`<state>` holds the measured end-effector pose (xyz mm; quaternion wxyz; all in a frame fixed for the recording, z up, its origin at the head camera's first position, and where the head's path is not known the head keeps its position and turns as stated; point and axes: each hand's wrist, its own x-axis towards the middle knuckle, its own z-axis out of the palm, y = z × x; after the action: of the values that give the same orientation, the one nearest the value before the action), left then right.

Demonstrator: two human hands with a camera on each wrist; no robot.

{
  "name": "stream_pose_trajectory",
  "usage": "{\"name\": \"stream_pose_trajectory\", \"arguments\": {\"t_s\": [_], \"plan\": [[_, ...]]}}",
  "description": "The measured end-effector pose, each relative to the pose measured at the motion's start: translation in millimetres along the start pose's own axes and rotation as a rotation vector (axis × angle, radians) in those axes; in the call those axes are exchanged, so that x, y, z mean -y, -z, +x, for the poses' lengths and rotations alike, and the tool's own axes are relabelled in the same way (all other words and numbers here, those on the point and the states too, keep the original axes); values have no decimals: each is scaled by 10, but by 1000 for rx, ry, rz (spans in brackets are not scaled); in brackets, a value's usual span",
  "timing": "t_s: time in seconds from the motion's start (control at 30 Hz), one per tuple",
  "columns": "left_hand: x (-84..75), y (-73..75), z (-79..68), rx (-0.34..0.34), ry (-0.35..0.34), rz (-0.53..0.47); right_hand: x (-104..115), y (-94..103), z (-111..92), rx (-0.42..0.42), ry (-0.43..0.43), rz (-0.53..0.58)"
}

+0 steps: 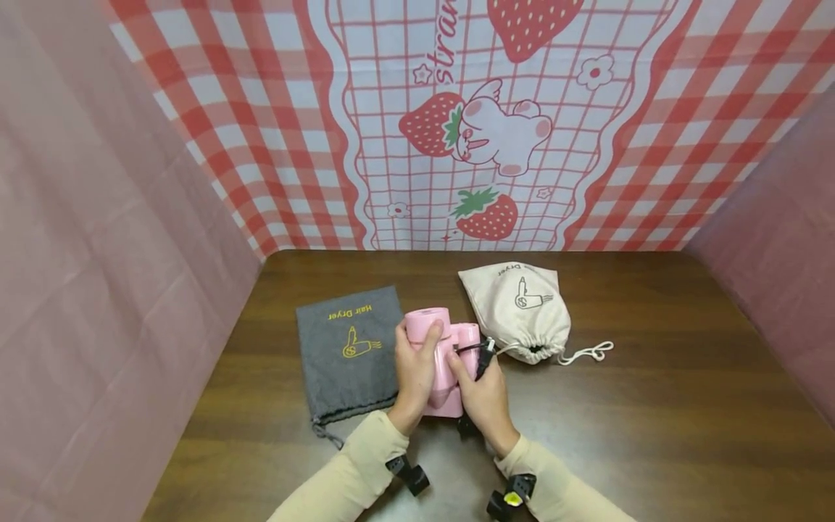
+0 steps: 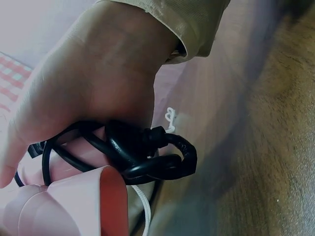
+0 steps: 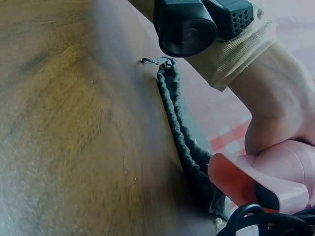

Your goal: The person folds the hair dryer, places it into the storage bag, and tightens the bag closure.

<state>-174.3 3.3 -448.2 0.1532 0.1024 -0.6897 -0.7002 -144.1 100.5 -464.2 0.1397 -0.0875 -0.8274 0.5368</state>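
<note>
A pink hair dryer (image 1: 443, 370), folded, is held up over the table in front of me. My left hand (image 1: 414, 371) grips its body from the left, thumb along the front. On the other side my right hand (image 1: 485, 397) holds the handle together with the bundled black cord (image 1: 485, 358). The left wrist view looks across at the right hand (image 2: 98, 73), with loops of cord (image 2: 147, 164) under its palm and the dryer's open nozzle (image 2: 110, 206) nearby. In the right wrist view the left hand (image 3: 280, 98) wraps the dryer (image 3: 290, 167).
Left of the hands a grey drawstring bag (image 1: 346, 370) with a yellow dryer print lies flat. A cream drawstring bag (image 1: 522, 319), fuller, lies at the back right, its white string (image 1: 590, 353) trailing rightward. A checked strawberry cloth (image 1: 280, 145) backs the wooden table (image 1: 652, 406).
</note>
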Motion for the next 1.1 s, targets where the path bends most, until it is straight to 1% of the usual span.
{"name": "stream_pose_trajectory", "arguments": {"t_s": [0.2, 0.37, 0.53, 0.67, 0.8, 1.1], "plan": [[14, 11, -4, 6, 26, 20, -15, 0, -1, 11, -14, 5], [28, 15, 0, 12, 50, 14, -15, 6, 7, 27, -21, -14], [42, 19, -2, 25, 84, 17, -28, 13, 15, 50, -39, -2], [56, 23, -1, 34, 110, -2, -53, 14, 23, 65, -43, -2], [64, 28, 0, 39, 111, -36, -66, 17, 29, 80, -41, -9], [78, 46, 9, 49, 103, -14, -57, 24, 45, 101, -39, -17]]}}
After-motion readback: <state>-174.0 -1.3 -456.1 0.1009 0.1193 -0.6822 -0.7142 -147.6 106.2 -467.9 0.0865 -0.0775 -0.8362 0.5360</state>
